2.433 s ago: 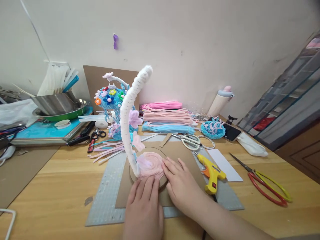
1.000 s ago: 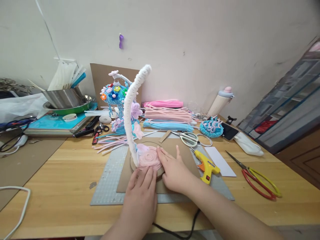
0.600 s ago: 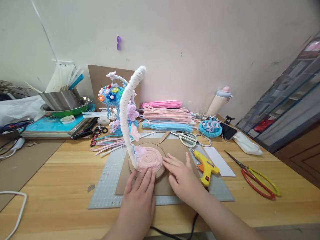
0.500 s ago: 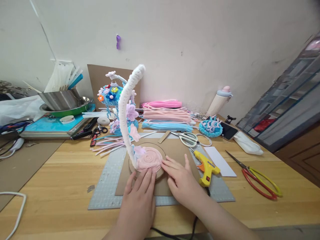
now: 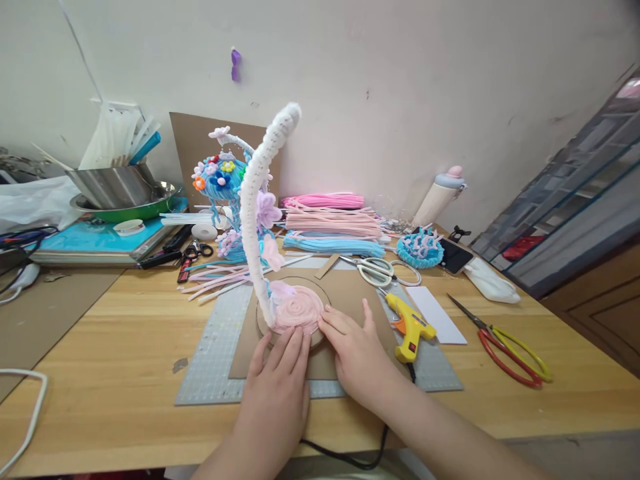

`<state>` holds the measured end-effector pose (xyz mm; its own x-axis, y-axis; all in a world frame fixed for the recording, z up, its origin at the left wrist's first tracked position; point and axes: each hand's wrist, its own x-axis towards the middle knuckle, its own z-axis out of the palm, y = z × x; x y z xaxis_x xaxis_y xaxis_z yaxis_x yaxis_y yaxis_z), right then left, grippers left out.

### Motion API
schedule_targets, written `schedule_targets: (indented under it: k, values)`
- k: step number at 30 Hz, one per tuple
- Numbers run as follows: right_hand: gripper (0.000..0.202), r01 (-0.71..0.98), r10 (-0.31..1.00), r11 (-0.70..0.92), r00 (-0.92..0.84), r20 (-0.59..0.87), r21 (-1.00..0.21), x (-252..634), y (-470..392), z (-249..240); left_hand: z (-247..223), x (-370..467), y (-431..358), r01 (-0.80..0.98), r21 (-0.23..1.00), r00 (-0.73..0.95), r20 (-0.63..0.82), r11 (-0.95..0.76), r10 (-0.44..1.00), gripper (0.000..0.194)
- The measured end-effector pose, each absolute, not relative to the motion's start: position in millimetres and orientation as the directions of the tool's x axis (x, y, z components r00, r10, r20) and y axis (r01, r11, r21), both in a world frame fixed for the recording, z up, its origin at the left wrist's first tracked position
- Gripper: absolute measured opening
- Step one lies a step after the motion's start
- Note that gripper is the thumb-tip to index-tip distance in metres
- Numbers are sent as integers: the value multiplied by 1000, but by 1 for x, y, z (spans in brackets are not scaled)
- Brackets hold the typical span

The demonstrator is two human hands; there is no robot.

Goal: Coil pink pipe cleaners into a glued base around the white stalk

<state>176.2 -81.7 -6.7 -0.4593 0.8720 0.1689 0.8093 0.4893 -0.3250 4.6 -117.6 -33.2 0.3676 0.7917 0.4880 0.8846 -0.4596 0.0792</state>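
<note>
A pink coiled pipe-cleaner disc [image 5: 299, 308] lies on a round cardboard base, over a brown cardboard sheet [image 5: 360, 347]. From the disc's left edge rises a curved white fuzzy stem [image 5: 253, 213], with lilac and pink flowers [image 5: 269, 209] along it. My left hand [image 5: 280, 373] rests at the near edge of the disc, fingers stretched out and touching it. At the disc's right edge my right hand [image 5: 355, 350] touches with its fingertips, its fingers extended. Neither hand is wrapped round anything.
A yellow glue gun [image 5: 413, 327] lies right of the cardboard, its black cord running toward the front. Pale-handled scissors [image 5: 377, 270] and red-and-yellow scissors [image 5: 510, 353] lie nearby. Pipe-cleaner bundles [image 5: 333, 223] and a blue flowered ornament [image 5: 220, 180] stand behind; a grey cutting mat [image 5: 200, 373] lies underneath.
The camera view has shifted slightly, so the table things sit higher in the picture. Both hands stay at the pink disc with almost the same pose.
</note>
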Motion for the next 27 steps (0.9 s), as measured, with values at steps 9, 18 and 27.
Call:
schedule_targets:
  k: [9,18,27]
  values:
    - [32,866,974,216,-160,159,-451,196,-78,-9,-37,4,-117,883,117,340,505,-454,793,48]
    - [23,913,993,105,-76,89,-393,179,-57,-6,-36,4,-117,882,106,346,514,-459,785,47]
    - [25,912,992,26,27,124,-408,186,-41,-10,-33,4,-117,883,97,353,510,-460,785,47]
